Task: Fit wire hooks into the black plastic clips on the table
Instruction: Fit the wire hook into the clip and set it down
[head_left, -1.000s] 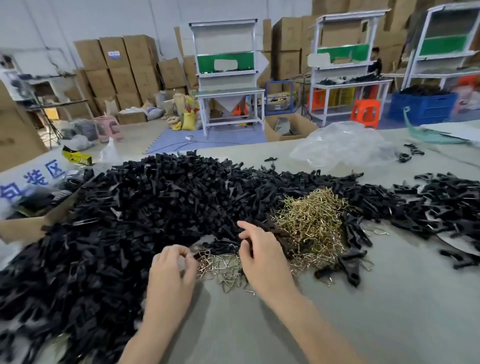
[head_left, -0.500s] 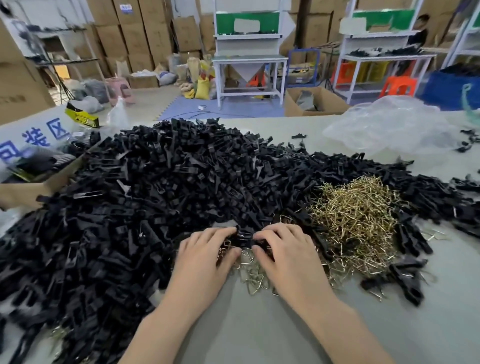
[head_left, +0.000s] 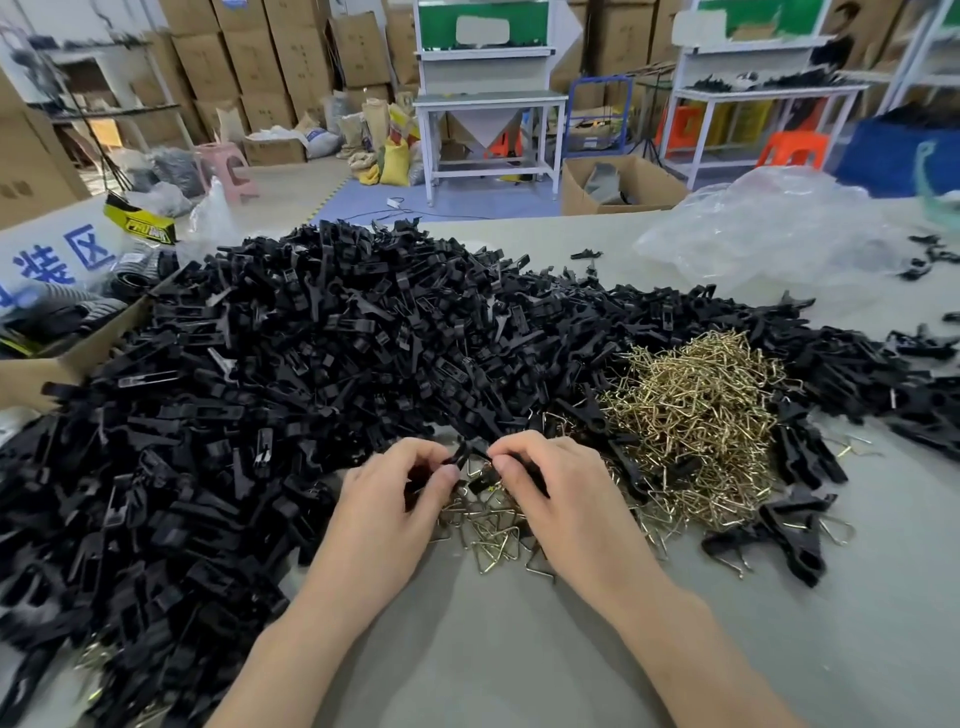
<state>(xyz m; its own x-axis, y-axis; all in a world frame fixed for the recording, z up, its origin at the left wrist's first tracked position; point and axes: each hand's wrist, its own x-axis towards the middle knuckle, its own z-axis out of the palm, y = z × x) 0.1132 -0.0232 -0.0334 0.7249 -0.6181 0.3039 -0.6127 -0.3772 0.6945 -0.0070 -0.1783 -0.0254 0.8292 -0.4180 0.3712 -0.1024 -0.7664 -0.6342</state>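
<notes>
Black plastic clips (head_left: 311, 389): a huge loose heap, spread right across the far and left side of the grey table (head_left: 519, 649).
Brass-coloured wire hooks (head_left: 696, 415): a tangled mound to the right of the hands, hemmed in by clips.
Smaller hook pile (head_left: 493, 535): lying on the table directly under both hands, triangular loops showing.
Left hand (head_left: 384, 514): fingers curled in, thumb and forefinger pinching one end of a black clip (head_left: 467, 454).
Right hand (head_left: 566, 499): fingers curled too, thumb tip and forefinger pinching the other end of the same clip, with more black plastic tucked under the fingers.
The held clip: just above the small hook pile, at the near edge of the big heap; I cannot tell whether a hook is seated in it.
Loose clips with wire (head_left: 779, 535): a few lying apart at the near right of the brass mound.
Writing: blue characters "装区" on a white panel (head_left: 62, 260) at the far left, the rest cut off.
Yellow-and-black pack (head_left: 137, 223): beside that panel, lettering too blurred to read.
Clear plastic bag (head_left: 769, 234): crumpled at the far right of the table.
</notes>
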